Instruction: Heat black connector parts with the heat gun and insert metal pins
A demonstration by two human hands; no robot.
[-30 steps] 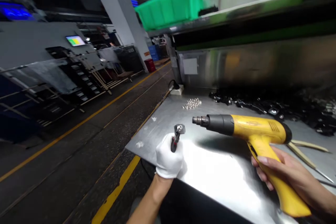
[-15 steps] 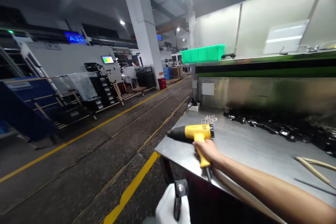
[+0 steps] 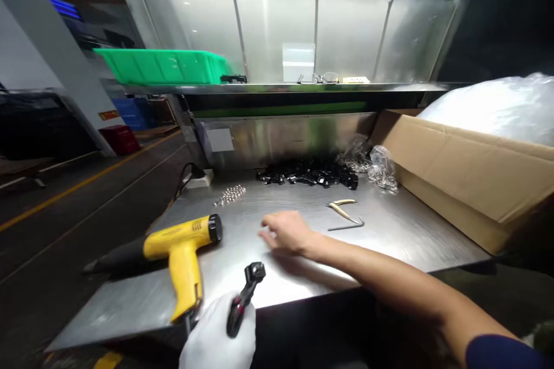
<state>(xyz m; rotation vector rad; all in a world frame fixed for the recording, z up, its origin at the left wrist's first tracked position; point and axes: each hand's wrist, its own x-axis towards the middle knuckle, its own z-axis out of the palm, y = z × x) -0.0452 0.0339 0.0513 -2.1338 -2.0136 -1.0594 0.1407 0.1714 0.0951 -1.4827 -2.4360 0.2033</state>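
Item, my left hand (image 3: 216, 337): white-gloved, fingers wrapped shut round a small black tool (image 3: 243, 298) whose head points up and away, at the table's near edge. Item, my right hand (image 3: 285, 232): bare, fingers loosely spread and holding nothing, hovering low over the steel table (image 3: 402, 230). Item, yellow heat gun (image 3: 179, 245): lying on the table to the left of that hand, barrel running left-right with nozzle pointing left (grip toward me), nearer my left hand than my right.
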